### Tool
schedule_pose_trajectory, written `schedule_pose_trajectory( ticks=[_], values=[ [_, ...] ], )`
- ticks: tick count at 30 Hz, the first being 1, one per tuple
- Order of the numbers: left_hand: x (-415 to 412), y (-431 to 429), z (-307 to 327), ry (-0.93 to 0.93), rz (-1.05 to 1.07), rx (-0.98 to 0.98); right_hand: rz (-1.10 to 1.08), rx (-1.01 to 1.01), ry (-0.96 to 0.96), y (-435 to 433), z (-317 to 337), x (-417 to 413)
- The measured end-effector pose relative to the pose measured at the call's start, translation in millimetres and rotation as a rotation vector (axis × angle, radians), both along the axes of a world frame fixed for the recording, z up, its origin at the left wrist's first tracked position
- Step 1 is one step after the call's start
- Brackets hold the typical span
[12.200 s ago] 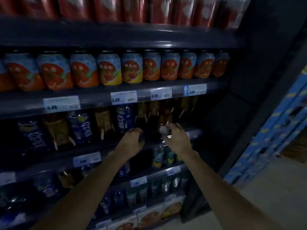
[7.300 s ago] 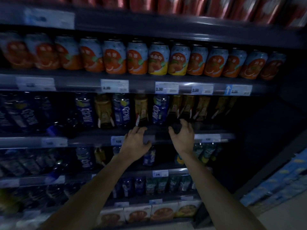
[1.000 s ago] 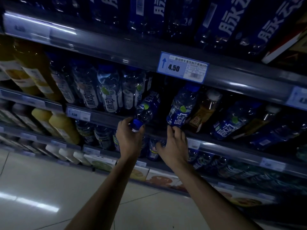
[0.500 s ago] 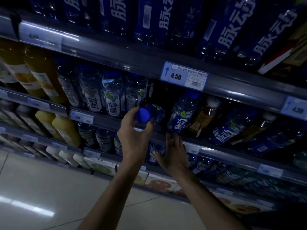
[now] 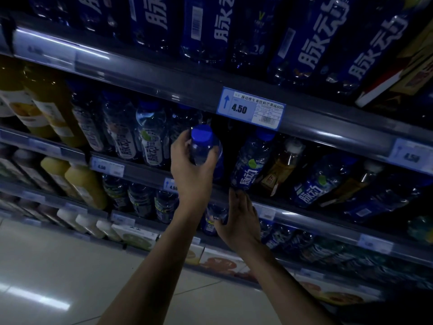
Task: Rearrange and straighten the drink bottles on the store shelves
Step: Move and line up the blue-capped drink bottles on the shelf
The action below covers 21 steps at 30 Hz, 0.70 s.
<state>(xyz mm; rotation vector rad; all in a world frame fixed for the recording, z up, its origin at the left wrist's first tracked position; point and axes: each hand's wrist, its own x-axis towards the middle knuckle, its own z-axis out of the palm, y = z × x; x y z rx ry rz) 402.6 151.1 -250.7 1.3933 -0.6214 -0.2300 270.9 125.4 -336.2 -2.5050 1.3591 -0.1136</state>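
Item: clear plastic drink bottle with blue cap (image 5: 203, 148), one, held in left hand (image 5: 191, 171), grip closed round its shoulder, before the gap on the grey metal shelf (image 5: 316, 213). Right hand (image 5: 239, 219) open, empty, below a leaning blue-labelled bottle (image 5: 250, 167). Set upright, label outward. Leaning blue-labelled bottles: two, perhaps more in shadow. Amber bottles (image 5: 281, 165): two.

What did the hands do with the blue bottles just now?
The left hand lifted the blue-capped bottle up and out from the shelf, cap turned toward the camera. The right hand dropped slightly below the leaning bottle, which stayed tilted. The 4.50 price tag stayed.
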Motion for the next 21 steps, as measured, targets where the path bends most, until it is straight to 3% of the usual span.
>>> schedule_pose_trajectory(
  ticks=[4, 15, 21],
  values=[
    [4, -22, -22, -0.063, -0.041, 0.139, 0.010, -0.047, -0.014, 1, -2, -1],
    [9, -47, -39, -0.209, -0.038, 0.191, 0.013, -0.068, -0.027, 1, -7, -4],
    [13, -39, -65, -0.142, -0.123, 0.508, 0.041, -0.082, -0.013, -2, -9, -5]
  ],
)
